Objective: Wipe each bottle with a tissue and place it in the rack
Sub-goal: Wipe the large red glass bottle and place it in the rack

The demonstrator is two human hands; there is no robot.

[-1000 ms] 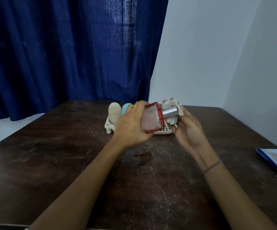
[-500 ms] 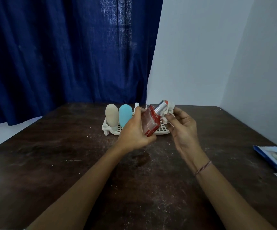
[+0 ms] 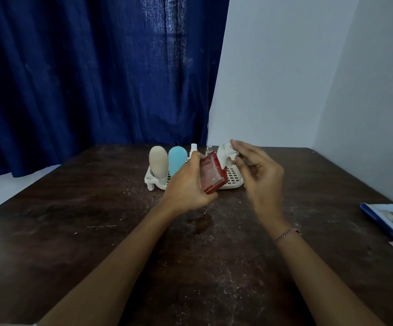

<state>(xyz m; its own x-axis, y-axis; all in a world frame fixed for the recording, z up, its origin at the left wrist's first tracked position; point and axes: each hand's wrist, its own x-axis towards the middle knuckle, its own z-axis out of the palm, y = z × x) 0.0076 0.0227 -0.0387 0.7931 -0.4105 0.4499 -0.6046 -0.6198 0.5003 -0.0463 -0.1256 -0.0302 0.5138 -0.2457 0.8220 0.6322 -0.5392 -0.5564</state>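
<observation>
My left hand point(image 3: 186, 187) grips the red bottle point(image 3: 212, 174) near the rack point(image 3: 232, 181); my right hand point(image 3: 259, 170) pinches a tissue point(image 3: 226, 155).

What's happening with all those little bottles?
A person is cleaning bottles. The left hand grips a red-edged bottle above the table, while the right hand holds a white tissue at its top end. A beige bottle and a blue bottle already stand in the white rack behind.
</observation>
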